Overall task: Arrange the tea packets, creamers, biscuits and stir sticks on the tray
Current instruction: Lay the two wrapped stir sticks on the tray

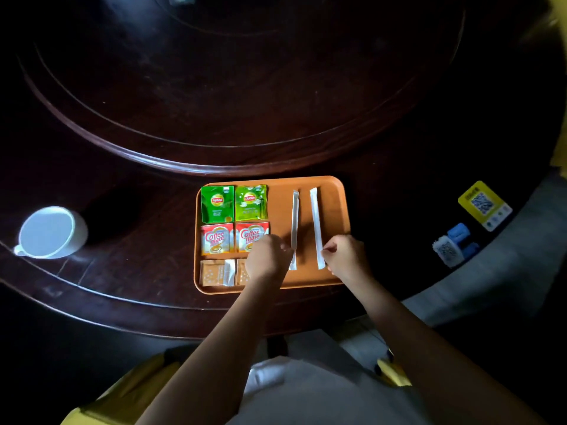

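An orange tray (334,191) sits on the dark table near me. On its left lie two green tea packets (217,204) (251,202), below them two red creamer packets (216,239) (249,234), then two tan biscuit packs (216,273) (241,271), the right one partly hidden by my left hand. Two white wrapped stir sticks (295,219) (316,222) lie lengthwise on the right half. My left hand (268,257) pinches the lower end of the left stick. My right hand (345,256) pinches the lower end of the right stick.
A white cup (50,233) stands on the table far left. A raised round turntable edge (184,164) runs just behind the tray. A yellow QR-code card (483,204) and a blue-and-white QR stand (454,245) sit at the right.
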{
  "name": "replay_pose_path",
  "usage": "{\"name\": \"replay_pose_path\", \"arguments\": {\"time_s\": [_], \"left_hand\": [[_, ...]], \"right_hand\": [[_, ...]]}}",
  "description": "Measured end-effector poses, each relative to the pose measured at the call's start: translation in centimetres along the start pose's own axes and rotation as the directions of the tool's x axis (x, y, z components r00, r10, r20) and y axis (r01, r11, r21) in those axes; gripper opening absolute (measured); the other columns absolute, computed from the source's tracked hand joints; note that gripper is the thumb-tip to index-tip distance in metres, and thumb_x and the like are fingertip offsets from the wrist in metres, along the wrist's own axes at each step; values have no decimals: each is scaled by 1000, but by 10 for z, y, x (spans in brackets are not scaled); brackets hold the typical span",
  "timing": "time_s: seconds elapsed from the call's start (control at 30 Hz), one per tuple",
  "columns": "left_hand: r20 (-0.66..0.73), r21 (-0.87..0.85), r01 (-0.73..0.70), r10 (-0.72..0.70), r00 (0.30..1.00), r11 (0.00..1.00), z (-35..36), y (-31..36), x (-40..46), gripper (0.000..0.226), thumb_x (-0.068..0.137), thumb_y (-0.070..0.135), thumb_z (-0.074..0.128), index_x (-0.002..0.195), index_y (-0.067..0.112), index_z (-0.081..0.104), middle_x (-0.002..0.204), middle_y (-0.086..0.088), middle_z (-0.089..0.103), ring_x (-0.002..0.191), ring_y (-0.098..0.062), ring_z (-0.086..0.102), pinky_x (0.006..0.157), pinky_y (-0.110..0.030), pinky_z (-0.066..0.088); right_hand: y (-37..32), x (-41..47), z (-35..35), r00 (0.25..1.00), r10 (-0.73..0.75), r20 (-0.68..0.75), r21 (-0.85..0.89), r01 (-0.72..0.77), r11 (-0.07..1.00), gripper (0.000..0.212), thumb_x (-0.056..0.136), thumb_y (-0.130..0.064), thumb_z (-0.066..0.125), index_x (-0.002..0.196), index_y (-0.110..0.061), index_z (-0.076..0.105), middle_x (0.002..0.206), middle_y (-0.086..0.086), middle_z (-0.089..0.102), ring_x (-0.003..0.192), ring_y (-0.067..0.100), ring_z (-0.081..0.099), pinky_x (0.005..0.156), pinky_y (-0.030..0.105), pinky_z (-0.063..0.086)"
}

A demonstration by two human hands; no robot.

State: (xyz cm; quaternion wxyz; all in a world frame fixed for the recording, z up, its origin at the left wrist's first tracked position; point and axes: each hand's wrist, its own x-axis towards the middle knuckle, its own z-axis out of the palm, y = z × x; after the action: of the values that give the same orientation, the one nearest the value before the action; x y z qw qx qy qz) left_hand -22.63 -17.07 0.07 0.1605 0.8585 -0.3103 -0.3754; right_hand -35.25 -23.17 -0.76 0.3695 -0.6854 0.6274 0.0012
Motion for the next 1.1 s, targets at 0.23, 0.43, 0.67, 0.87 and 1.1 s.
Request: {"name": "replay_pose_path", "arguments": {"time_s": [0.23,0.43,0.67,0.87,1.1], "left_hand": [[-42,111,13,-9,999,994,9,3,-1,21,80,21,55,88,10,70,88,-16,71,86,-36,66,68,-33,49],[-136,209,-190,221,966,959,2,3,-11,19,84,27,56,90,12,65,93,-11,69,88,-32,63,68,-33,49],[306,594,-548,465,831,588,-16,-13,6,79,87,39,55,147,24,6,160,-2,4,135,-33,22,108,-44,31],[406,641,-611,470,784,464,-17,-11,14,80,87,48,51,147,28,2,160,2,-6,136,-32,20,106,-43,30],[360,621,-579,464,810,529,-12,-18,12,73,88,51,46,147,27,10,160,2,0,140,-33,18,107,-46,32]], "right_hand": [[1,3,1,1000,-22,20,-129,24,991,13,86,-17,63,91,-5,68,93,12,73,82,25,69,73,30,56],[10,-4,-7,955,-291,-48,-414,246,876,24,85,-19,63,108,-13,61,115,7,64,109,27,58,87,38,50],[30,9,-14,745,-657,115,-575,590,567,71,74,-27,72,137,-18,41,146,3,44,138,23,34,108,51,32],[34,16,-14,723,-650,234,-617,627,475,66,75,-34,72,133,-14,47,143,3,48,136,22,38,107,49,34],[37,14,-16,738,-638,219,-614,612,498,70,70,-34,76,131,-11,50,139,5,53,132,23,45,104,47,38]]}}
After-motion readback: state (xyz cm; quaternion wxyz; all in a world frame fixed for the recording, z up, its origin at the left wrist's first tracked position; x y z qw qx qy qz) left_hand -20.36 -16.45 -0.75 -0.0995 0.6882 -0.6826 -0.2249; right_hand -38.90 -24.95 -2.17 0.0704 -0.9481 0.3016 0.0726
